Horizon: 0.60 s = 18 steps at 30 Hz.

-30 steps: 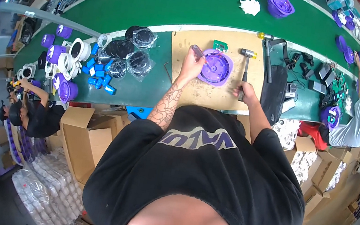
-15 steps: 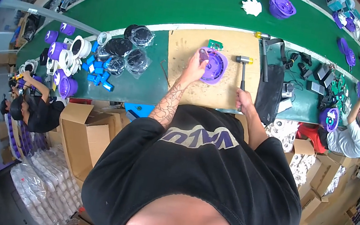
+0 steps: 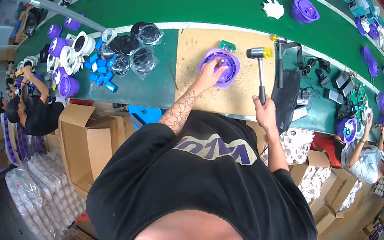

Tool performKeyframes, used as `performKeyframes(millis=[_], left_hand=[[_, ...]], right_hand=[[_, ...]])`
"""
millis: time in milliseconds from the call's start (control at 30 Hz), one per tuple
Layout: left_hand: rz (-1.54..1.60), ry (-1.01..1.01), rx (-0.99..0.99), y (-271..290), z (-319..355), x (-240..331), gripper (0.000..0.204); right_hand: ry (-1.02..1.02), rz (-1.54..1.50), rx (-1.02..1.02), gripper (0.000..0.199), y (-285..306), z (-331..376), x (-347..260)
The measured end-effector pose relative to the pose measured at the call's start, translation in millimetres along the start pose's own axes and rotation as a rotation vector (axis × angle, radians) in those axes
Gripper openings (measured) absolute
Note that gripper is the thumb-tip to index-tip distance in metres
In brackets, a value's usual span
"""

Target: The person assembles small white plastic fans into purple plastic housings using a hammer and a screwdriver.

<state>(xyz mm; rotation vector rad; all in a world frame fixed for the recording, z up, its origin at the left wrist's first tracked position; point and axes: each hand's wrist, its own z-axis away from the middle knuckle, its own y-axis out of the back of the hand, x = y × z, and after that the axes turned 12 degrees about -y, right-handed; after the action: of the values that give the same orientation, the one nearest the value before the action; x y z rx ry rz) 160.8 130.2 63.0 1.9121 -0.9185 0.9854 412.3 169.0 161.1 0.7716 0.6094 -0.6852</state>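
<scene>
On the tan board (image 3: 185, 99) lies a round purple plastic housing (image 3: 232, 79), open side up. A small green circuit board (image 3: 228, 46) touches its far rim. My left hand (image 3: 208, 77) is closed on a short dark reddish piece (image 3: 221, 63), held upright over the housing's inside; its lower end is hidden. Right of the housing, my right hand (image 3: 265, 112) grips the black handle of a mallet (image 3: 261, 66). The mallet's head, black on one face and yellow on the other, is raised above the board, apart from the housing.
A second hammer (image 3: 281, 64) lies along the board's right edge, beside a black cloth (image 3: 288, 97). Adapters and cables (image 3: 326, 65) sit to the right. Blue parts (image 3: 102, 74) and bagged black discs (image 3: 143, 60) are on the left. Co-workers (image 3: 36, 116) work at both sides.
My right hand has lifted the mallet and turned it in the grip. My left hand has brought the dark piece more upright and further over the housing.
</scene>
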Motion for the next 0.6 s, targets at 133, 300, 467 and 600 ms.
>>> performKeyframes(millis=[133, 300, 467, 600], left_hand=[[-0.032, 0.094, -0.046, 4, -3, 2, 0.029], [-0.073, 0.058, -0.024, 2, 0, 9, 0.028], [-0.058, 0.112, -0.027, 5, -1, 16, 0.027], [-0.126, 0.016, 0.002, 0, 1, 7, 0.027]], right_hand=[[0.135, 0.249, 0.065, 0.027, -2, 28, -41], [0.167, 0.578, 0.09, 0.021, -12, 27, -38], [0.235, 0.578, 0.143, 0.017, 7, 36, -61], [0.344, 0.343, 0.308, 0.013, 16, 62, -96]])
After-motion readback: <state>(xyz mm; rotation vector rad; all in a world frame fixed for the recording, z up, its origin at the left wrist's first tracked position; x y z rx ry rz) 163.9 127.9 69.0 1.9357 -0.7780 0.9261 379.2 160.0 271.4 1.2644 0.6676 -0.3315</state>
